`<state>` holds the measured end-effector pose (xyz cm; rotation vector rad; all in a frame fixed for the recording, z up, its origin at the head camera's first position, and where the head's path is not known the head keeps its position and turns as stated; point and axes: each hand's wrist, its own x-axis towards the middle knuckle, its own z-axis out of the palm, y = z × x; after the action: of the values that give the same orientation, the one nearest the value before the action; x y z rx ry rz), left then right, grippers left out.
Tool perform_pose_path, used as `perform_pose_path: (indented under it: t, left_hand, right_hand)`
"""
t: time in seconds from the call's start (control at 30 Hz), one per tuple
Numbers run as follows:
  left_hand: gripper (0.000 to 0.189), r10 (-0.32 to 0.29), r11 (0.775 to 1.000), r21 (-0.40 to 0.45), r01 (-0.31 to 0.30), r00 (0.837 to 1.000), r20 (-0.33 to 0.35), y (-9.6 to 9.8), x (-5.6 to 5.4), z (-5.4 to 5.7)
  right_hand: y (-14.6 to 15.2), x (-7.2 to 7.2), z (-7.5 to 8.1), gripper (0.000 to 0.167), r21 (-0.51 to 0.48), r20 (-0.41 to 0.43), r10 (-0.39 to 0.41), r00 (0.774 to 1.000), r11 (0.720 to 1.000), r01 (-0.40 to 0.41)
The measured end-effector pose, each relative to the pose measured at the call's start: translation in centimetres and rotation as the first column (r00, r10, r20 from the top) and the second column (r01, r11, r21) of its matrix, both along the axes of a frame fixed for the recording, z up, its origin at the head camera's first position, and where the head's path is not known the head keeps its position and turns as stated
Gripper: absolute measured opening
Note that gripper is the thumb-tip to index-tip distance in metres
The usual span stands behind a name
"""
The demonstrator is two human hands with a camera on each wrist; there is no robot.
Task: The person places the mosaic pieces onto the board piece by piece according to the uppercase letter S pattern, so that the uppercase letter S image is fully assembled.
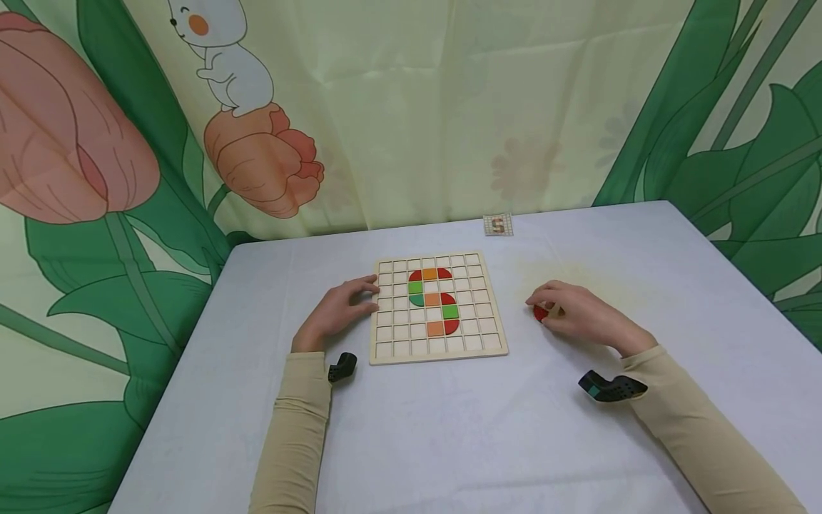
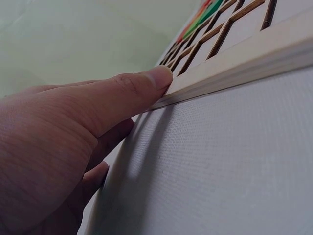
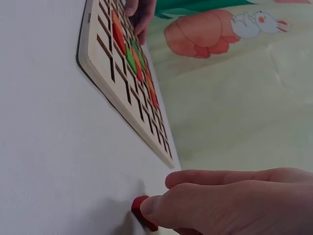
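A wooden grid board [image 1: 439, 355] lies flat on the table, with square cells and a raised frame. Red, orange, green and teal pieces fill several cells in an S-like curve; one is an orange square [image 1: 435, 328] at its lower end. At the board's left edge rests my left hand [image 1: 337, 308], thumb on the frame [image 2: 234, 61] and fingers loosely extended. To the right of the board, my right hand [image 1: 574, 312] pinches a red piece [image 3: 140, 205] with a rounded edge between thumb and fingers, low over the cloth. Part of that piece is hidden by the fingers.
Behind the board, near the table's far edge, lies a small card [image 1: 498, 225] printed with a grid and an S-like pattern. White cloth [image 1: 411, 435] covers the table. A printed curtain [image 1: 398, 128] with flowers and a rabbit hangs behind it.
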<state>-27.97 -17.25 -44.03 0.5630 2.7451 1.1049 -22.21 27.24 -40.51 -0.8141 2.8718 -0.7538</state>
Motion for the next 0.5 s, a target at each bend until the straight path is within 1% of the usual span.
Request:
perform_pose_path:
  t: [0.03,0.13,0.23,0.33,0.5]
  left_hand:
    - [0.032,-0.001,1.0,0.0,0.001,1.0,-0.001,0.0,0.01,0.0]
    - [0.032,-0.001,1.0,0.001,0.001,1.0,0.0,0.03,0.05,0.01]
    - [0.033,0.003,1.0,-0.002,-0.003,1.0,0.007,0.03,0.09,0.02]
    - [0.033,0.007,1.0,-0.007,-0.007,1.0,0.009,0.01,0.08,0.0]
    - [0.032,0.005,1.0,-0.007,-0.005,1.0,0.001,0.01,-0.04,-0.04]
  right_hand:
    - [-0.11,0.0,-0.06,0.032,-0.006,0.003,-0.001,1.0,1.0,0.001]
    - [-0.24,0.07,-0.16,0.034,0.003,0.013,-0.041,0.999,0.999,0.04]
    - [-0.19,0.15,-0.26,0.03,0.03,0.024,-0.072,0.997,0.997,0.071]
    - [-0.07,0.13,-0.48,0.026,0.04,0.034,-0.075,0.997,0.996,0.074]
    - [-0.19,0.0,-0.85,0.029,0.034,0.012,-0.076,0.997,0.997,0.076]
